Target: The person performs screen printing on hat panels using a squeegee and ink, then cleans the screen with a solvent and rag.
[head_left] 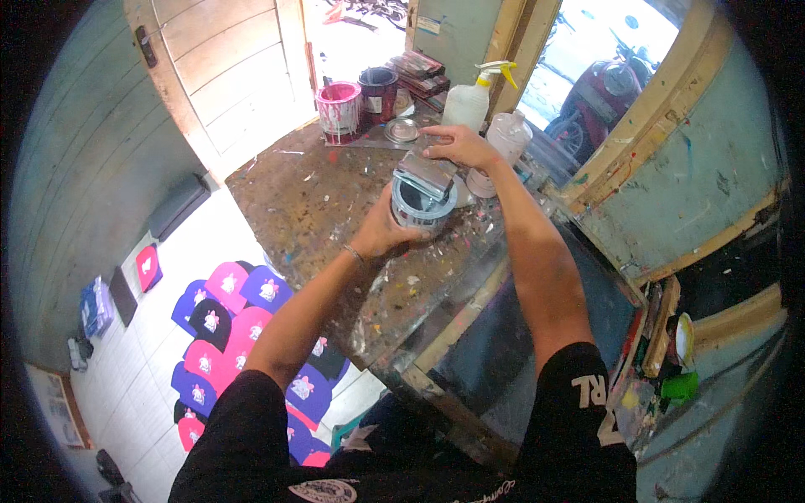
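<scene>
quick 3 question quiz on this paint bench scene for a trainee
1. True or false: the left hand grips the side of the grey can.
2. What does the right hand press on the can's top? A) flat metal scraper B) spray bottle C) cap
3. Fill in: the pink-stained can stands at the bench's ___ end, by the door.

Key: 1 true. 2 A, the flat metal scraper. 3 far.

Daylight glares through doorway (352, 33) and window (604, 59); fisheye edges bend, darken.
</scene>
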The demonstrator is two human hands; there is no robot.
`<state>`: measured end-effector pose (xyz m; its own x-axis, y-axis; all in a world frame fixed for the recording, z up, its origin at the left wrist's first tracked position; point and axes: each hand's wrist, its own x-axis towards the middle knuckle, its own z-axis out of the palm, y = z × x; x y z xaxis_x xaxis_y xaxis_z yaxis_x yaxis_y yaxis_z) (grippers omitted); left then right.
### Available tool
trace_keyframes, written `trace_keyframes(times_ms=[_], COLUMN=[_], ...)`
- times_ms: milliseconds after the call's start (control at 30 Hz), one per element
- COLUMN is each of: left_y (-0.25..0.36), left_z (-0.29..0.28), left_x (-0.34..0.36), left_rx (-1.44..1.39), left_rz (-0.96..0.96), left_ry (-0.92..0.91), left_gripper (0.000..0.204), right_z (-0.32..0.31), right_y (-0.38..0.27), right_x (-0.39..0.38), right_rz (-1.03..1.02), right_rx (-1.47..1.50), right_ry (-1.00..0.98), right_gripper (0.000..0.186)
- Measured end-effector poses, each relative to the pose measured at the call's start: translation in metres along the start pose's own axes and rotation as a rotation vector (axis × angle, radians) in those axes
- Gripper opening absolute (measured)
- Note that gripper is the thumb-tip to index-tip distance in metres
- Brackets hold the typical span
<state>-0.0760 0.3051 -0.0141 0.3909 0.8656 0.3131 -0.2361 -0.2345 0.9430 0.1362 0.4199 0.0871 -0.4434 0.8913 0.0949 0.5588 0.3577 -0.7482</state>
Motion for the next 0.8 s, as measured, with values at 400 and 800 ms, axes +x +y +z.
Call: trace_keyframes(times_ms=[400,800], left_y=[-0.014,0.056], left_z=[-0.013,0.007], left_x=[-0.012,-0.153], left_rx=[0.180,0.391], left_rz=[0.132,0.112], left_ry=[0.139,0.544], left_gripper=[0.118,0.032], right_z=[0.015,0.014], right_y=[-0.015,-0.118], right_x=[0.005,-0.014], right_rz=[0.015,0.110], right_rx=[0.038,-0.316], right_ry=[-0.081,0.414], right_gripper=[0.062,0.044])
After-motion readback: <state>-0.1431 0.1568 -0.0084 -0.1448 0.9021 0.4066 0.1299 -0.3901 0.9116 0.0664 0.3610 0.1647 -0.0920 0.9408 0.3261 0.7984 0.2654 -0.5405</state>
